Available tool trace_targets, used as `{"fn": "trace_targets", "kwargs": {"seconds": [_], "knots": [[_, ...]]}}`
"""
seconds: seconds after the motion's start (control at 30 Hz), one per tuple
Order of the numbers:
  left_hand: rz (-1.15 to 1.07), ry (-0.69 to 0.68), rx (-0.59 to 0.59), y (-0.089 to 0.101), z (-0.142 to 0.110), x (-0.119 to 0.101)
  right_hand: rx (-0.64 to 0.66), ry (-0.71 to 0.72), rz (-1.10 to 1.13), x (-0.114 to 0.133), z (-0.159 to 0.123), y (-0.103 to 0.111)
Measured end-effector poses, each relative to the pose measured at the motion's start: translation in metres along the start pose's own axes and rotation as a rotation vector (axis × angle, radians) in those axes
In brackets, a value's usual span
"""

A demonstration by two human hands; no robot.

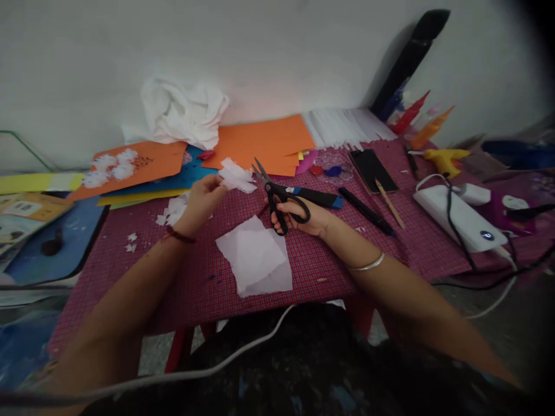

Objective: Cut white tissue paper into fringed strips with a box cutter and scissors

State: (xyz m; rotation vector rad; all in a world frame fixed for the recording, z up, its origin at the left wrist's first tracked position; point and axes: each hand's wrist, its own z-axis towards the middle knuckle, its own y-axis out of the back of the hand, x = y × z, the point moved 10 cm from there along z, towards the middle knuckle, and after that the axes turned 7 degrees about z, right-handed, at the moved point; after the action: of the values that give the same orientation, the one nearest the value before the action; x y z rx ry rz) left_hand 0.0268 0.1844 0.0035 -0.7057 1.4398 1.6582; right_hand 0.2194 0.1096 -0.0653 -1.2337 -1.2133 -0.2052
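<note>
Black-handled scissors (pixel 277 199) are in my right hand (pixel 299 215), fingers around the handle loops, blades slightly apart and pointing away to the left. My left hand (pixel 203 201) is curled closed beside a small heap of cut white paper (pixel 237 175); its fingertips are at the heap's left edge, and what they pinch, if anything, is hidden. Thin white square sheets (pixel 255 257) lie overlapped on the checked cloth below the scissors. More torn white scraps (pixel 173 209) show behind my left wrist.
Orange sheets (pixel 260 138) lie along the wall, with a crumpled white cloth (pixel 184 112) to their left. A blue-and-black cutter (pixel 316 197), black pen (pixel 366 211), phone (pixel 373 170), yellow glue gun (pixel 446 160) and white power bank (pixel 459 216) with cables occupy the right side.
</note>
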Motion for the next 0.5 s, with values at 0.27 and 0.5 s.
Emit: {"fn": "trace_targets", "kwargs": {"seconds": [0.27,0.5], "knots": [[-0.857,0.478,-0.189,0.05,-0.043,0.026,0.138,0.13,-0.393,0.016,-0.014,-0.022],[-0.729,0.451,-0.094,0.069,-0.077,0.048,0.265,0.086,-0.836,0.026,-0.014,-0.058]]}}
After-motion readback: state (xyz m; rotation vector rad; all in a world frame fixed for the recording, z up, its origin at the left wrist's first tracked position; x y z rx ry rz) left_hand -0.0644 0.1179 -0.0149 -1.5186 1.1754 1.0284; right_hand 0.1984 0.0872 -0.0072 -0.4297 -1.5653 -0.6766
